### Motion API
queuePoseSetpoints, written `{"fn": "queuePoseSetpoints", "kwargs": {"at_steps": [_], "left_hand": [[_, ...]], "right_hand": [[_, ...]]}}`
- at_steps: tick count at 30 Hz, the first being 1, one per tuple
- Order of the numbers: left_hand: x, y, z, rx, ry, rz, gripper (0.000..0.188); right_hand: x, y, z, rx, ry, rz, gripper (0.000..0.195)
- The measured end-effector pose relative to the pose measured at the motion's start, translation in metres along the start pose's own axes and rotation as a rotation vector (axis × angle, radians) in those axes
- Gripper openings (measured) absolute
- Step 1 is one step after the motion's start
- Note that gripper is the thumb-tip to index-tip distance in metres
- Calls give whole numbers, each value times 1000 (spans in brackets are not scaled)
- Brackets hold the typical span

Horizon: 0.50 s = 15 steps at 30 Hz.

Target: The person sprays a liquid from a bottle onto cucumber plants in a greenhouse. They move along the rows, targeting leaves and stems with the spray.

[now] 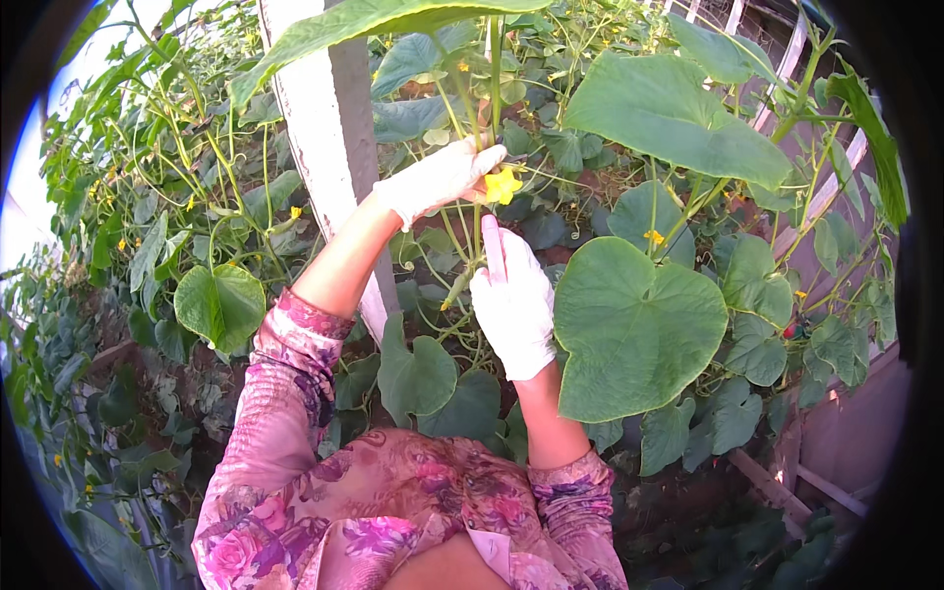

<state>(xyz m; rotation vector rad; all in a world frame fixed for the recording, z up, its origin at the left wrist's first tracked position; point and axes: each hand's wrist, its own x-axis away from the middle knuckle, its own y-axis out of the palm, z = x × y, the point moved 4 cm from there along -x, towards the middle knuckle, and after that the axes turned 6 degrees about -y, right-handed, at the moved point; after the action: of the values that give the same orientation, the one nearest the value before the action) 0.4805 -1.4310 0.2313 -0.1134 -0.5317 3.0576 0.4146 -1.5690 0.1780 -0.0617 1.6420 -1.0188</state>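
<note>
My left hand (435, 181), in a white glove, closes around the upright stem of a cucumber vine (495, 81). An open yellow flower (503, 186) shows right beside its fingertips. Lower and to the right, my right hand (515, 306), also gloved in white, grips a slim pink tool (493, 247) that points up toward the left hand; its exact kind cannot be told. Close to the left of the right hand, a small young cucumber (455, 292) hangs from the vine, its tip yellowish.
A pale wooden post (313, 125) leans just left of my left hand. Broad cucumber leaves (638, 328) spread at the right, one near my right wrist. More vines (214, 162) crowd the left side. Wooden framing (833, 181) runs along the right wall.
</note>
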Motion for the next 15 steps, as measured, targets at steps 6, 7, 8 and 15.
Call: {"fn": "queuePoseSetpoints", "kwargs": {"at_steps": [6,7,8,15], "left_hand": [[-29,21,21,-221,11,-53,63],[-32,23,22,-246,0,-81,64],[-37,22,22,-270,-11,-109,64],[-20,28,-7,328,-32,-209,51]], "right_hand": [[-19,9,36,-188,424,-26,28],[-22,7,39,-149,390,-2,27],[-24,6,42,-121,410,-9,24],[-3,8,63,-407,388,-37,15]]}}
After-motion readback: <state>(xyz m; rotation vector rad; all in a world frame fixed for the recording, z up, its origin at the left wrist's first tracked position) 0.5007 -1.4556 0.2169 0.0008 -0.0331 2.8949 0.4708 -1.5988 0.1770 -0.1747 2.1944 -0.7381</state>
